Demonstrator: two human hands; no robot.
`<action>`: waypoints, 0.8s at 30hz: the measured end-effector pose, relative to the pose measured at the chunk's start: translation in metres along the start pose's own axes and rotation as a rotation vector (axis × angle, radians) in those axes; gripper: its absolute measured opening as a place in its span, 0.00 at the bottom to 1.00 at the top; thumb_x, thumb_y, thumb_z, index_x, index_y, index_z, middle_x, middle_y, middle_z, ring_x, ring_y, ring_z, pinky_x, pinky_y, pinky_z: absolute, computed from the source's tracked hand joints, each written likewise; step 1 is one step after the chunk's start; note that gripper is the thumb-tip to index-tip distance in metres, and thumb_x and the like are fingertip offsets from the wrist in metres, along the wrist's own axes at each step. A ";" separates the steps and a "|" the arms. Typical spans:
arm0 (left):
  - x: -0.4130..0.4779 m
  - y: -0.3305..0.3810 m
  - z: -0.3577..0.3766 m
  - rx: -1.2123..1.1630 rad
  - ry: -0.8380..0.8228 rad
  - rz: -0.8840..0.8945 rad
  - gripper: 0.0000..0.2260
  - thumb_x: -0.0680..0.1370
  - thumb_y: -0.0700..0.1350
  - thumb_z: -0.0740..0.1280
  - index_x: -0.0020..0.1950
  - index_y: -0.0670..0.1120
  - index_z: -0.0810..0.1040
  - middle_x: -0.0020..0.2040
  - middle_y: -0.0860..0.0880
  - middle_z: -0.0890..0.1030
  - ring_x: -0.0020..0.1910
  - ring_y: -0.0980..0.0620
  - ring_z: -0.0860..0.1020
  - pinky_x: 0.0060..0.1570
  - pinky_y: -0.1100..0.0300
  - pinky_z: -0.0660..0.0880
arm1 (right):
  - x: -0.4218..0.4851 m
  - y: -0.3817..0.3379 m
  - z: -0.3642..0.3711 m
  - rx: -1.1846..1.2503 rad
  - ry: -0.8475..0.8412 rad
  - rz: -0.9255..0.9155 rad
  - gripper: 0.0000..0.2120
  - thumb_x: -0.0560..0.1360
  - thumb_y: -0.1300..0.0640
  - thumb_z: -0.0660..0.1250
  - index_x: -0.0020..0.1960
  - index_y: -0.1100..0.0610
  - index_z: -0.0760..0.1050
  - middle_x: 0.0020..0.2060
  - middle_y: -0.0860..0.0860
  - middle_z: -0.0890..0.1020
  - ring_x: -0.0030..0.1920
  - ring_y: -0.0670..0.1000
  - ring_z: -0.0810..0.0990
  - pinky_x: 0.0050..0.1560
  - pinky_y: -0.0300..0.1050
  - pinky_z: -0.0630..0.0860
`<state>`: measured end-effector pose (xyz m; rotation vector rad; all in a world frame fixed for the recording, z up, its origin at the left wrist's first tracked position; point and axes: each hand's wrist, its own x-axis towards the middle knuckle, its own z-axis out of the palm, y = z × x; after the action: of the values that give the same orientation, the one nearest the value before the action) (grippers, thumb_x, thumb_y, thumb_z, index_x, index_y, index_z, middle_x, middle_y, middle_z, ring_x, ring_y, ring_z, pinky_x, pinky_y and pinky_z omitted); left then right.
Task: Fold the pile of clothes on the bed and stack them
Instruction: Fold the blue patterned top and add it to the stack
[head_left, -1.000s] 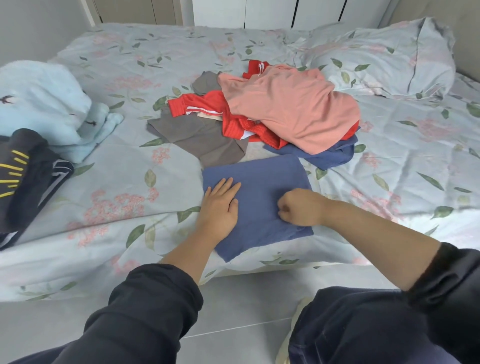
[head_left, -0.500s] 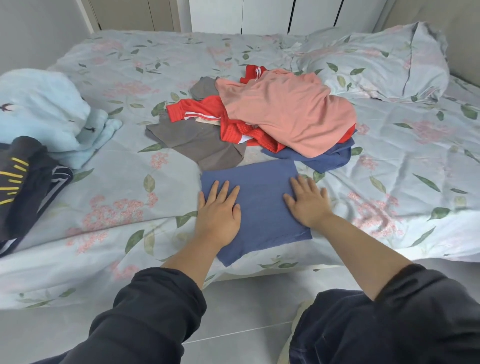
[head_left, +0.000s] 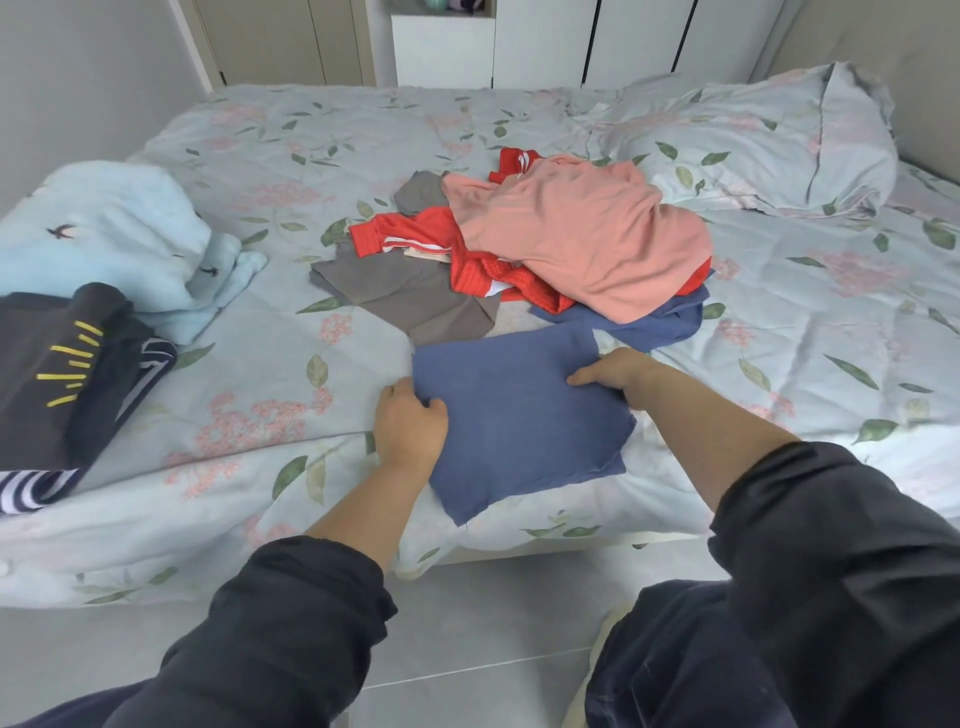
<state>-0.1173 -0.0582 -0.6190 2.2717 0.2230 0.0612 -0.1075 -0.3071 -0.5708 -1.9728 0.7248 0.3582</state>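
So my left hand (head_left: 410, 428) and right hand (head_left: 615, 376) grip opposite sides of the folded blue cloth rectangle (head_left: 519, 421), its long axis pointing away from me.

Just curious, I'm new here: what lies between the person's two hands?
The folded blue garment, seen in the head view; the left hand and right hand grip its opposite edges.

Open bed sheet (head_left: 270, 374) left of the folded blue cloth (head_left: 519, 415). Messy clothes pile (head_left: 571, 239) just behind it. Far left, a dark stack (head_left: 62, 364) and fluffy blue blanket (head_left: 114, 228).
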 end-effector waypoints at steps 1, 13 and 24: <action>0.004 0.002 -0.006 0.012 -0.084 -0.039 0.07 0.75 0.40 0.62 0.49 0.37 0.75 0.48 0.39 0.78 0.51 0.39 0.76 0.44 0.54 0.69 | -0.003 -0.001 0.000 0.070 -0.037 0.006 0.25 0.70 0.60 0.74 0.64 0.63 0.73 0.61 0.57 0.78 0.60 0.58 0.77 0.63 0.54 0.73; 0.003 0.016 -0.041 -0.177 -0.526 -0.160 0.09 0.78 0.43 0.64 0.54 0.38 0.77 0.47 0.41 0.78 0.42 0.46 0.77 0.44 0.57 0.76 | -0.067 -0.057 -0.006 0.117 -0.032 -0.267 0.16 0.74 0.71 0.59 0.61 0.67 0.73 0.52 0.61 0.80 0.50 0.59 0.79 0.46 0.49 0.77; -0.014 -0.011 -0.102 -0.768 -0.828 -0.317 0.28 0.78 0.67 0.51 0.68 0.50 0.72 0.60 0.49 0.80 0.60 0.50 0.77 0.59 0.54 0.71 | -0.138 -0.136 0.044 0.408 -0.231 -0.443 0.07 0.77 0.68 0.58 0.43 0.62 0.72 0.33 0.56 0.73 0.33 0.53 0.74 0.34 0.44 0.70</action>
<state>-0.1449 0.0232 -0.5604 1.3278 0.0841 -0.8046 -0.1283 -0.1735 -0.4249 -1.6105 0.1799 0.1489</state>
